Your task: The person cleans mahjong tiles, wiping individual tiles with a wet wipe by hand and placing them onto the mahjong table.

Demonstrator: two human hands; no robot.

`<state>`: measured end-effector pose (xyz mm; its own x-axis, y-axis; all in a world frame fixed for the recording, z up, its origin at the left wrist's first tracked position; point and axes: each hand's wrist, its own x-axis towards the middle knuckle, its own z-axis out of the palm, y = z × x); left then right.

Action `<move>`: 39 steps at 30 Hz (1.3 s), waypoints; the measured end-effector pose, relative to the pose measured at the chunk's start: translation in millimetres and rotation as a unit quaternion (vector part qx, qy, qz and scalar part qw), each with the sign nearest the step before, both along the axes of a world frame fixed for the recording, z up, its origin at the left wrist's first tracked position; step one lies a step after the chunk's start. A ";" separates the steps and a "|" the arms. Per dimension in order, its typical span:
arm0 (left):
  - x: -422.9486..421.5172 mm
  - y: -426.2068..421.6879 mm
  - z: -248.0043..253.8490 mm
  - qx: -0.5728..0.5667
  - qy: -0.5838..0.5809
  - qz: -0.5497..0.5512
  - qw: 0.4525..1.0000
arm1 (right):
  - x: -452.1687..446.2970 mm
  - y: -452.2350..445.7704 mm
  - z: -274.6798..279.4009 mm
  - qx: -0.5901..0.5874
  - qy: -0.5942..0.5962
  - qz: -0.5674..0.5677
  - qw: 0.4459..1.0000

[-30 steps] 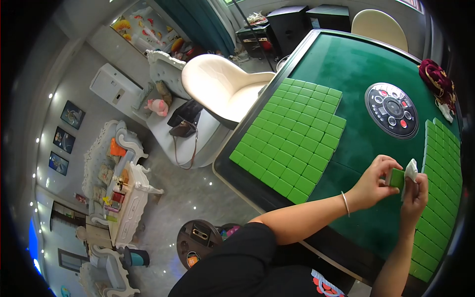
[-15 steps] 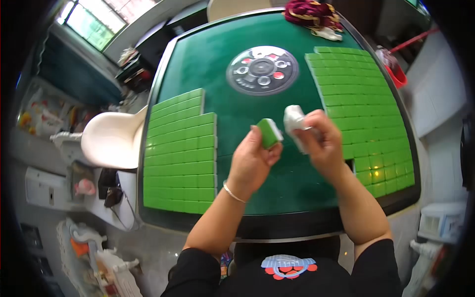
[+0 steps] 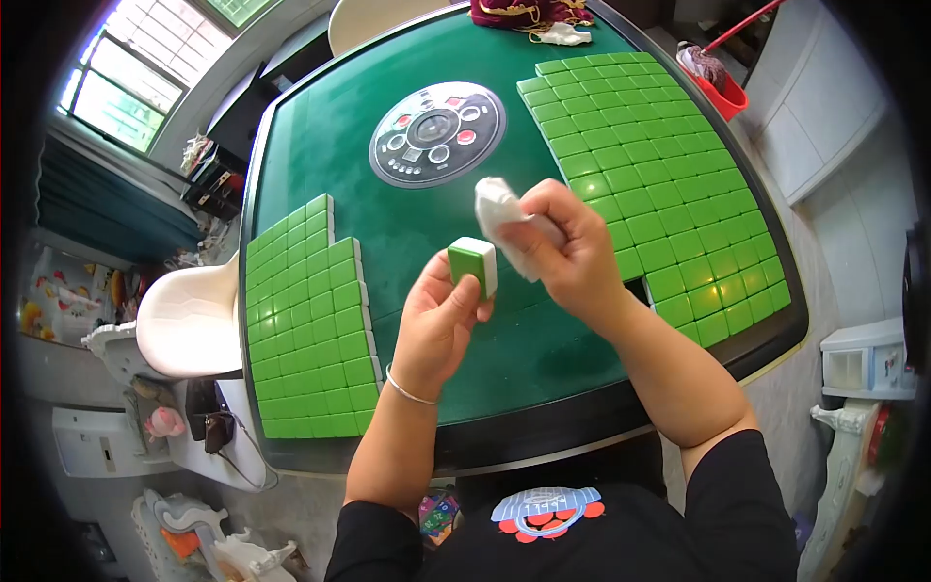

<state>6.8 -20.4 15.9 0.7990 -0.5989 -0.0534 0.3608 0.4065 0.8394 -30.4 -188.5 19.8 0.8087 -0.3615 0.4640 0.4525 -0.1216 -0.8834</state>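
Note:
A green-backed, white-faced mahjong tile (image 3: 469,264) is pinched between the thumb and fingers of my left hand (image 3: 441,315), tilted above the table. My right hand (image 3: 567,242) grips a crumpled white cloth (image 3: 502,215) just to the right of the tile, with a small gap between them. The cloth hides part of the right fingers. Rows of green-backed tiles (image 3: 310,330) lie to the left of my hands. A larger block of tiles (image 3: 650,165) lies to the right, partly behind my right forearm.
The green mahjong table (image 3: 330,136) has a round control panel (image 3: 436,131) at its centre. A maroon cloth bag (image 3: 514,12) and a white cloth piece (image 3: 564,35) lie at the far edge. A white chair (image 3: 189,315) stands left; a red bucket (image 3: 722,95) stands beyond the right edge.
The view has swung, shifting the table leftward in frame. In my left hand the tile has turned, showing more of its white side. My right hand still holds the white cloth near it.

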 end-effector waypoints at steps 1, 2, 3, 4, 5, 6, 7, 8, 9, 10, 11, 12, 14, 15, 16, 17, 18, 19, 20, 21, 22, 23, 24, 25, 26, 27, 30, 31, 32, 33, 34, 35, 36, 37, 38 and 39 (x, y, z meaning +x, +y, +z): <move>2.4 1.2 -5.1 0.022 -0.056 0.008 0.998 | -1.9 1.9 1.2 -0.001 -0.017 0.009 1.000; 3.4 1.7 -8.3 0.043 -0.112 0.016 0.993 | -3.0 0.8 1.4 -0.087 -0.037 0.015 0.995; 1.7 0.2 -7.4 0.045 -0.141 0.039 0.988 | -2.7 2.8 0.0 -0.108 -0.033 0.009 0.994; 3.5 0.4 -9.9 0.061 -0.206 0.058 0.975 | -2.0 5.0 -2.1 -0.129 -0.028 0.004 0.991; 7.7 1.4 -13.5 0.076 -0.270 0.077 0.957 | 0.2 1.6 -4.8 -0.110 0.012 -0.001 0.994; 10.3 1.5 -15.0 0.091 -0.334 0.096 0.933 | 4.9 -4.9 -6.9 -0.091 0.051 -0.005 0.995; 8.8 0.7 -10.9 0.085 -0.324 0.107 0.936 | 7.5 -8.9 -6.2 -0.072 0.090 -0.011 0.993; 9.2 0.7 -11.1 0.104 -0.347 0.117 0.925 | 5.3 -8.3 -3.9 -0.059 0.070 -0.007 0.996; 10.0 0.9 -12.5 0.122 -0.370 0.126 0.912 | 0.6 -5.3 1.9 -0.047 0.052 -0.002 0.998; 9.8 1.3 -14.4 0.141 -0.391 0.137 0.899 | -3.2 -1.8 5.5 -0.035 0.034 0.004 0.999; 8.7 2.5 -16.1 0.164 -0.416 0.146 0.883 | -4.9 2.5 6.2 -0.098 -0.058 0.009 0.993; 7.5 4.3 -17.7 0.188 -0.440 0.153 0.865 | -1.5 8.3 1.7 -0.155 -0.120 0.012 0.981; 6.0 4.7 -19.8 0.180 -0.413 0.151 0.880 | -1.8 10.4 -3.0 -0.152 -0.056 0.001 0.987; 5.2 2.5 -20.6 0.146 -0.360 0.143 0.910 | 0.3 6.2 -4.7 -0.138 -0.029 -0.014 0.990; 4.0 -1.0 -19.6 0.110 -0.306 0.135 0.936 | 4.3 -1.8 -5.9 -0.125 -0.002 -0.029 0.992; -3.3 -1.4 -13.8 0.096 -0.234 0.124 0.959 | 5.9 -6.8 -6.2 -0.111 0.025 -0.045 0.992; -4.0 -2.5 -5.7 0.057 -0.174 0.091 0.979 | 4.6 -8.6 -3.7 -0.068 0.052 -0.027 0.996; -3.4 -2.7 1.8 0.017 -0.112 0.058 0.992 | 3.1 -10.4 0.9 -0.025 0.078 -0.008 0.997; -1.9 -2.1 5.4 -0.023 -0.049 0.026 0.998 | 2.3 -11.4 4.1 0.018 0.105 0.013 0.994; 2.0 -1.7 4.0 -0.036 0.006 0.012 0.999 | 0.9 -9.3 4.7 0.015 0.098 0.010 0.995; 3.5 -0.1 2.6 -0.061 0.047 -0.008 0.997 | 0.1 -4.1 0.7 0.005 0.053 0.025 0.998; 4.5 2.0 1.2 -0.087 0.088 -0.028 0.992 | -0.1 2.9 -6.0 -0.005 0.009 0.040 0.999; 5.4 4.1 -0.9 -0.112 0.130 -0.048 0.984 | -0.2 8.1 -9.6 -0.015 -0.036 0.055 0.998; 4.0 5.8 -6.0 -0.078 0.144 -0.021 0.986 | -1.4 9.6 -7.2 -0.140 -0.106 0.057 0.983; 2.3 6.9 -10.1 -0.098 0.074 -0.040 0.992 | -1.7 17.3 -8.7 -0.206 -0.149 0.063 0.965; 2.4 10.0 -17.4 -0.108 0.093 -0.058 0.988 | -2.0 20.0 -8.7 -0.245 -0.154 0.051 0.956; 2.9 5.1 -9.7 -0.052 0.141 -0.029 0.988 | 0.7 16.1 -9.4 -0.223 -0.097 0.007 0.970; 2.2 1.8 -3.0 -0.019 0.156 -0.004 0.988 | 3.0 11.6 -9.7 -0.193 -0.066 -0.008 0.979; 2.0 2.4 -3.6 -0.027 0.139 -0.020 0.990 | 4.8 3.9 -9.8 -0.187 -0.037 -0.034 0.981; 2.9 4.2 -4.8 -0.034 0.122 -0.036 0.991 | 4.7 -0.7 -7.1 -0.139 -0.018 -0.028 0.990; 4.6 6.4 -6.8 -0.041 0.105 -0.053 0.992 | 4.2 -3.2 -3.8 -0.090 0.001 -0.023 0.996; 11.1 12.5 -18.9 -0.105 0.100 -0.099 0.984 | 3.2 -1.3 -2.9 -0.114 -0.034 -0.009 0.993; 8.7 9.8 -18.5 -0.118 0.066 -0.081 0.988 | 0.4 3.8 -2.4 -0.137 -0.068 0.006 0.988; 4.4 4.9 -17.0 -0.129 0.031 -0.063 0.989 | -2.2 10.0 -2.4 -0.160 -0.102 0.020 0.982; 3.1 3.6 -14.2 -0.127 0.024 -0.053 0.990 | -2.0 18.4 -6.8 -0.263 -0.149 0.009 0.953; 1.9 2.3 -11.5 -0.126 0.016 -0.042 0.991 | -3.3 22.4 -8.9 -0.302 -0.151 0.011 0.941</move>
<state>8.7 -18.2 4.4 0.7457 -0.6614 0.0806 0.4281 0.5682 0.7028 -33.8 -166.1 10.9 0.6111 0.0579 0.7894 0.6803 -0.5482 -0.4865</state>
